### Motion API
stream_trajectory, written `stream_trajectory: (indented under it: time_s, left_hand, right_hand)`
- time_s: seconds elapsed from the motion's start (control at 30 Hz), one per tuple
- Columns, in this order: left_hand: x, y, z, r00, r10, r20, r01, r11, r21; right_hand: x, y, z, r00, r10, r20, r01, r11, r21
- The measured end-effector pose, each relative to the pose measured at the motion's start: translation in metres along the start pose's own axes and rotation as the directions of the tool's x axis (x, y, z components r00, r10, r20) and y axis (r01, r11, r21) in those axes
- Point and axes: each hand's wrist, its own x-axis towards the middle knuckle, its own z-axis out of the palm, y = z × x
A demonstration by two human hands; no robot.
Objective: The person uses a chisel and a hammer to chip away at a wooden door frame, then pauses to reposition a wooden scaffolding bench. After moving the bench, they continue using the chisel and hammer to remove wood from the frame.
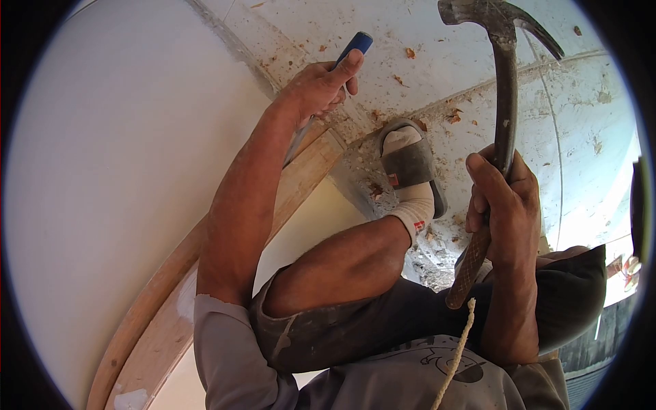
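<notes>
My left hand (320, 89) is closed around a chisel (362, 42); its blue handle end sticks out past my thumb. The chisel's grey metal blade shows below the hand, by the wooden trim (311, 164), and its tip is hidden by my forearm. In my right hand (502, 198) is a claw hammer (506, 89), gripped low on the shaft. The hammer's head points up and away from me, apart from the chisel, and its textured grip end comes out beneath my fingers.
A white wall (137, 137) rises along the left beside the wood. My sandalled foot (412, 164) rests on the pale tiled floor (465, 82), which has wood chips (454, 116) and dust on it. A cord (456, 355) hangs over my shirt.
</notes>
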Motion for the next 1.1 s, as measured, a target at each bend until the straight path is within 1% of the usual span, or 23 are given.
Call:
stream_trajectory:
  time_s: [0.3, 0.37, 0.43, 0.47, 0.53, 0.57, 0.63, 0.67, 0.73, 0.77, 0.87, 0.93, 1.0, 1.03, 1.07, 1.1]
  left_hand:
    - [-0.003, 0.002, 0.003, 0.999, -0.031, -0.015, 0.031, 0.999, -0.013]
    - [-0.003, 0.001, 0.001, 1.000, -0.020, -0.007, 0.020, 1.000, -0.025]
    - [-0.005, 0.001, -0.001, 1.000, -0.012, 0.002, 0.012, 0.999, -0.039]
    - [-0.007, 0.001, -0.001, 1.000, -0.015, 0.018, 0.015, 0.999, -0.043]
    - [-0.008, 0.003, -0.002, 0.999, 0.009, 0.035, -0.007, 0.998, -0.055]
    - [-0.006, 0.000, -0.002, 0.999, 0.004, 0.039, -0.002, 0.999, -0.054]
    - [-0.006, 0.001, 0.000, 0.999, 0.014, 0.047, -0.010, 0.998, -0.069]
    - [-0.006, 0.000, 0.000, 0.999, 0.006, 0.047, -0.003, 0.998, -0.069]
    - [-0.008, 0.000, 0.000, 0.999, -0.003, 0.043, 0.006, 0.997, -0.079]
    - [-0.009, 0.000, -0.002, 0.999, 0.008, 0.053, -0.003, 0.996, -0.085]
    - [-0.011, 0.000, -0.004, 0.997, 0.024, 0.069, -0.018, 0.995, -0.093]
    - [-0.014, -0.001, -0.004, 0.996, 0.037, 0.086, -0.029, 0.995, -0.093]
    - [-0.013, -0.001, -0.002, 0.995, 0.047, 0.092, -0.039, 0.996, -0.082]
    - [-0.012, -0.001, -0.004, 0.993, 0.053, 0.104, -0.045, 0.996, -0.080]
    - [-0.012, -0.002, -0.009, 0.995, 0.048, 0.090, -0.040, 0.995, -0.093]
    - [-0.013, -0.001, -0.011, 0.997, 0.040, 0.072, -0.033, 0.994, -0.107]
  right_hand:
    - [-0.001, -0.003, 0.000, 1.000, 0.019, 0.018, -0.019, 1.000, -0.011]
    - [-0.001, -0.004, -0.001, 0.999, 0.025, 0.021, -0.025, 1.000, -0.018]
    - [0.000, -0.006, -0.002, 0.998, 0.039, 0.059, -0.033, 0.995, -0.092]
    - [-0.001, -0.004, -0.001, 0.998, 0.040, 0.054, -0.035, 0.995, -0.094]
    - [0.001, -0.002, 0.000, 0.991, -0.103, 0.081, 0.114, 0.984, -0.139]
    - [0.003, -0.004, 0.000, 0.990, -0.121, 0.071, 0.131, 0.980, -0.151]
    - [0.004, -0.008, 0.000, 0.988, -0.105, 0.114, 0.112, 0.992, -0.053]
    - [0.006, -0.010, -0.001, 0.988, -0.113, 0.109, 0.121, 0.990, -0.067]
    - [0.012, -0.016, 0.000, 0.991, -0.114, 0.069, 0.111, 0.993, 0.040]
    - [0.012, -0.023, 0.001, 0.995, -0.097, 0.039, 0.094, 0.994, 0.063]
    - [0.020, -0.029, 0.001, 0.991, -0.136, -0.021, 0.136, 0.991, -0.005]
    - [0.025, -0.030, 0.006, 0.993, -0.117, -0.020, 0.118, 0.993, 0.016]
    - [0.031, -0.027, 0.004, 0.992, -0.069, 0.109, 0.094, 0.966, -0.242]
    - [0.031, -0.028, 0.002, 0.975, -0.023, 0.223, 0.103, 0.929, -0.356]
    - [0.029, -0.029, 0.000, 0.977, -0.025, 0.211, 0.101, 0.929, -0.356]
    - [0.027, -0.030, -0.001, 0.972, -0.003, 0.236, 0.097, 0.916, -0.388]
